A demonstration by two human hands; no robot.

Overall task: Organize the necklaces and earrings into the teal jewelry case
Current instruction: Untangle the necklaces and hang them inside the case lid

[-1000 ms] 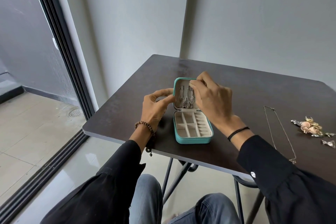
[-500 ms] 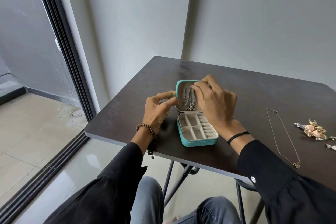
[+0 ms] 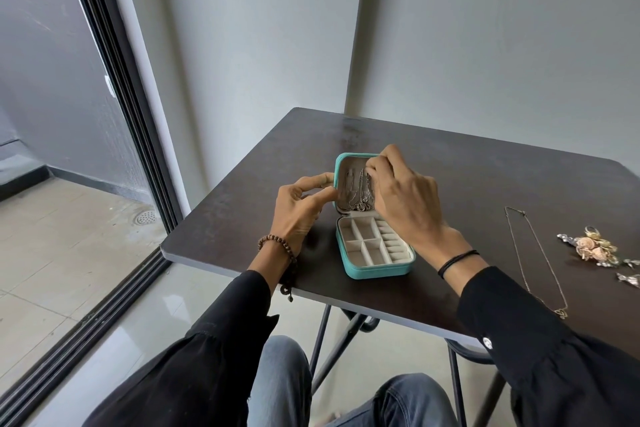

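1. Barely anything has shifted: both hands stay at the raised lid point(image 3: 341, 163) of the teal jewelry case point(image 3: 377, 270), which sits open near the front edge of the tabletop point(image 3: 485, 184).
2. Left hand point(image 3: 299, 208) pinches the lid's left edge between thumb and forefinger.
3. Right hand point(image 3: 405, 204) curls its fingertips over the silver necklaces point(image 3: 356, 191) hanging inside the lid, seemingly pinching one chain.
4. A loose necklace point(image 3: 533, 253) and earrings point(image 3: 595, 248) lie well to the right.

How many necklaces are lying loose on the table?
1: the loose necklace, right of the teal case. Hanging necklaces in the lid are partly hidden by the right hand.
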